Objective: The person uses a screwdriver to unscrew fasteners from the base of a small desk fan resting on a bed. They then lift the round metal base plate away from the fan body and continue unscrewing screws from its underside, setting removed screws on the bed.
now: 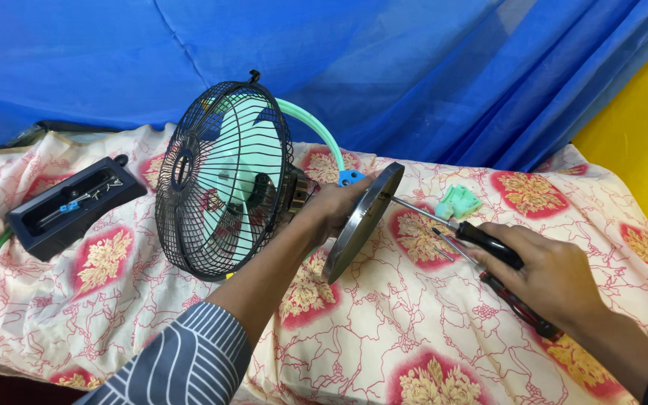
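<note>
A small table fan lies tipped on a cloth-covered table printed with red and gold flowers, roughly in the middle of the surface, with bare cloth open in front of it and to its right; the table's near edge drops away at the bottom left, and its right end falls off near a yellow wall. A blue sheet hangs close behind the fan, leaving little room at the back. The fan's long axis runs left to right: the black wire grille faces left and slightly toward the viewer, while the round grey base plate points right, its flat underside turned toward the right hand. The blades inside are pale mint green, a matching green curved arm arches from behind the grille down toward the base, and a blue fitting sits beside it. The left hand wraps its fingers around the neck just behind the base plate. The right hand closes its fingers around two screwdrivers: one with a black handle, its tip against the plate, and another with a red-and-black handle. A dark tool tray lies well to the left, and a green crumpled piece lies beyond the screwdrivers.
</note>
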